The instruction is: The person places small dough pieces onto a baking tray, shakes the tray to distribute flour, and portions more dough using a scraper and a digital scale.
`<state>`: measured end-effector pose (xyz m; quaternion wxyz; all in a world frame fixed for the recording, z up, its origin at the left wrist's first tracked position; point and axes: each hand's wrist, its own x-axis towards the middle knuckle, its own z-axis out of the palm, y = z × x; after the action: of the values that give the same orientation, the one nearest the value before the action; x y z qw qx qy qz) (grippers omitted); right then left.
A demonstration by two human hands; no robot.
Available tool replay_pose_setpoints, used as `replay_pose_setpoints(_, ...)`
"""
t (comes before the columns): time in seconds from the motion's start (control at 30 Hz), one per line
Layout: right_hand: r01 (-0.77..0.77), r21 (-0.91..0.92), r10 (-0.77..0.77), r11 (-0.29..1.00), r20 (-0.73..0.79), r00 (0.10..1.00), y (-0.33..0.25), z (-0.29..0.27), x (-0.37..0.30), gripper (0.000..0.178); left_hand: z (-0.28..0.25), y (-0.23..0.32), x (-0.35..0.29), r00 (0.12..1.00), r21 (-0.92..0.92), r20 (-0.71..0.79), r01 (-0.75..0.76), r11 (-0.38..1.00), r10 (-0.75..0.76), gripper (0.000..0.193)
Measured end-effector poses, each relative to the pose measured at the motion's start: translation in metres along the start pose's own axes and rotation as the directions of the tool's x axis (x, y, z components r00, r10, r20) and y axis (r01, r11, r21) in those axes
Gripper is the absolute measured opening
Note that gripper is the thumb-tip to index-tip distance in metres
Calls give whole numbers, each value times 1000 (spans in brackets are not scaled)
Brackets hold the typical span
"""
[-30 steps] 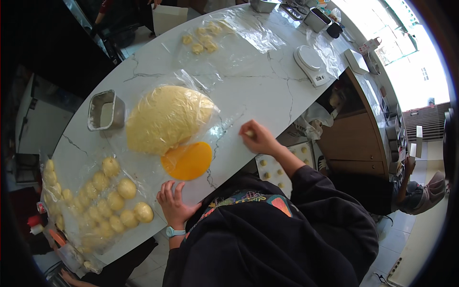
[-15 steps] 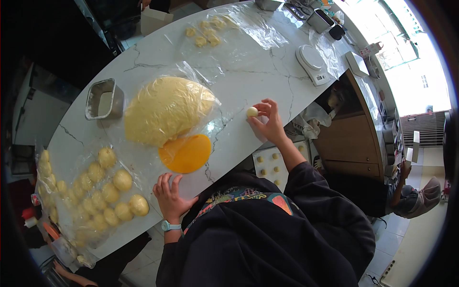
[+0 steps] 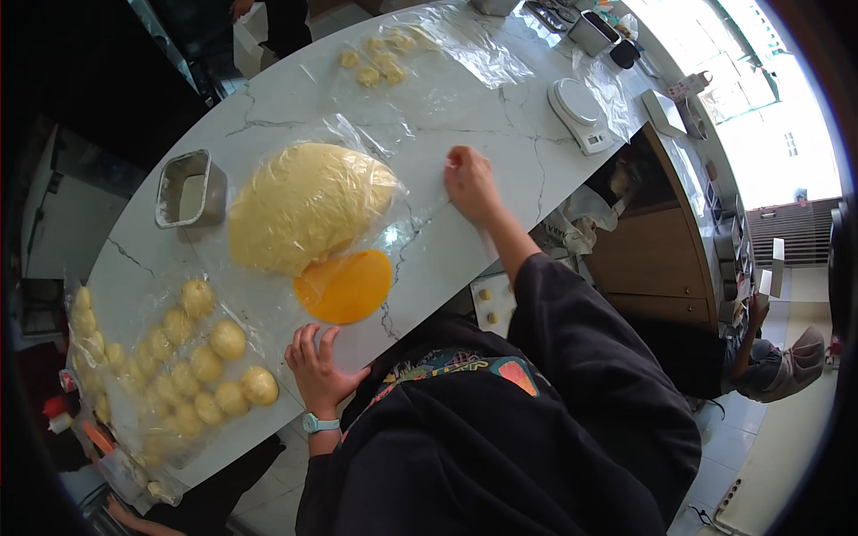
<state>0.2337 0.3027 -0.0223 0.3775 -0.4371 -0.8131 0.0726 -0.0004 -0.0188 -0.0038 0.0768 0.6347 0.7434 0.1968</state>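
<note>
My right hand (image 3: 469, 185) is on the marble counter with its fingers curled in, right of the big dough mass. The small pale dough ball it held a moment earlier is hidden beneath the fingers and shows nowhere else. At the counter's near edge rests my left hand (image 3: 317, 366), fingers spread and holding nothing. Just beyond it is a flat orange dough scraper (image 3: 353, 290), which touches the large yellow dough mass (image 3: 308, 201) under clear plastic film. Round dough balls (image 3: 206, 364), several of them, sit under film to the left.
A metal loaf tin (image 3: 190, 192) stands at the left. Small dough pieces (image 3: 384, 61) lie on plastic at the far side. A white kitchen scale (image 3: 579, 112) is at the right. Below the counter edge is a tray (image 3: 490, 308) with small pieces. Other people stand around the counter.
My right hand has moved away from me and slightly left, its fingers curling over the dough ball, which is now out of sight. My left hand has stayed in place.
</note>
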Motion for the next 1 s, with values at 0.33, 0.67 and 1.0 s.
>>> replay_pose_setpoints(0.33, -27, -19, 28, 999, 75, 997, 21, -21, -15, 14, 0, -8, 1, 1000, -23, 12, -24, 999, 25, 82)
replay_pose_setpoints(0.67, -325, 377, 350, 868, 1, 937, -19, -32, -53, 58, 6, 3, 0, 999, 36, -32, -37, 999, 38, 80)
replay_pose_setpoints(1.0, -402, 775, 525, 487, 108, 844, 5, -104, -192, 45, 58, 59, 8, 970, 134, 47, -243, 961, 239, 77)
